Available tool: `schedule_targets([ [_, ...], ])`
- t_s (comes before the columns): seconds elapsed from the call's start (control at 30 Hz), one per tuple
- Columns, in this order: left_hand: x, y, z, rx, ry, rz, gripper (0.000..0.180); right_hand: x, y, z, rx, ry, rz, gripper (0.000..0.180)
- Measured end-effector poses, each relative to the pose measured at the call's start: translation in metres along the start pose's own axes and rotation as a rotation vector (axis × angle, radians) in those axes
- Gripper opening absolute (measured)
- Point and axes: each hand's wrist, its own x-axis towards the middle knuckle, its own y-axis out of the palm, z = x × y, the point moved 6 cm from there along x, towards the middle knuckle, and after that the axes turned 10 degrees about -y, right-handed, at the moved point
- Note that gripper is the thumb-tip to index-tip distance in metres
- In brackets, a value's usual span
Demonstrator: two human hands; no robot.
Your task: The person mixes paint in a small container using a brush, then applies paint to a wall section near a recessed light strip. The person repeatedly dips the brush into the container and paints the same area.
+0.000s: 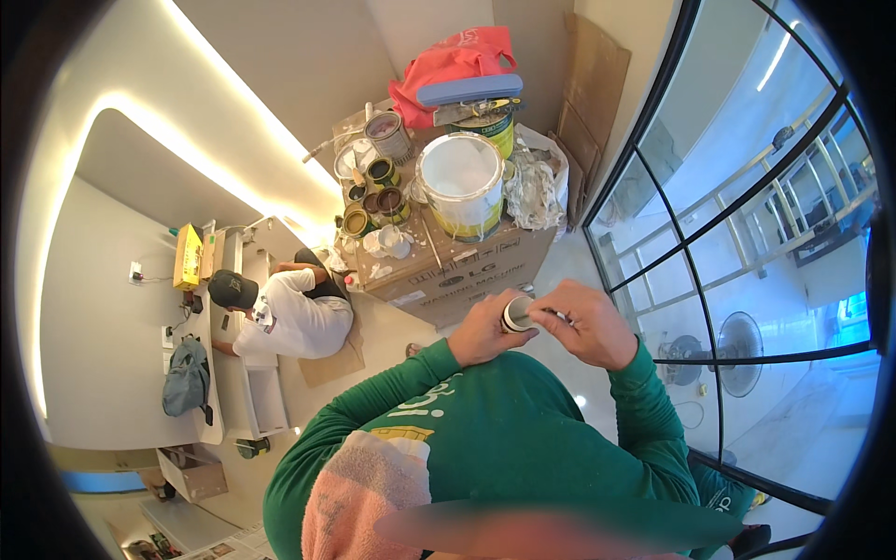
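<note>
In front of my chest, my left hand (483,329) is wrapped around a small round container (510,315) with a pale rim and a greyish inside. Its open mouth faces up and toward my right hand (594,323). The fingers of that hand are pinched together at the container's mouth; whatever they grip is too small or hidden to name. Just beyond my hands stands a large cardboard box (467,280). On top of it sit a big white paint bucket (461,177) with yellow-green sides and several small open paint cans (390,202).
A thin stick (431,241) and crumpled plastic (534,191) lie on the box, with a red bag (457,67) behind. At left, a co-worker (297,315) in a white shirt crouches beside an open drawer unit (266,397). Black-framed glass panels (686,243) stand at right.
</note>
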Motion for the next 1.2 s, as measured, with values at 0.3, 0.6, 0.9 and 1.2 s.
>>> schedule_targets([
  [0.3,0.000,-0.005,0.005,0.005,0.017,-0.046,0.047,0.011,0.003,-0.003,-0.028,-0.049,0.015,0.012],
  [0.6,0.002,-0.008,0.003,0.003,-0.002,-0.066,0.045,0.018,0.005,-0.008,0.022,-0.039,0.038,0.012],
  [0.9,0.004,-0.005,0.003,-0.007,-0.006,-0.035,0.046,0.015,0.003,-0.011,0.035,-0.037,-0.004,0.013],
  [1.2,0.005,-0.001,0.002,0.013,-0.007,-0.031,0.046,0.010,0.003,-0.015,-0.028,-0.005,0.057,0.014],
])
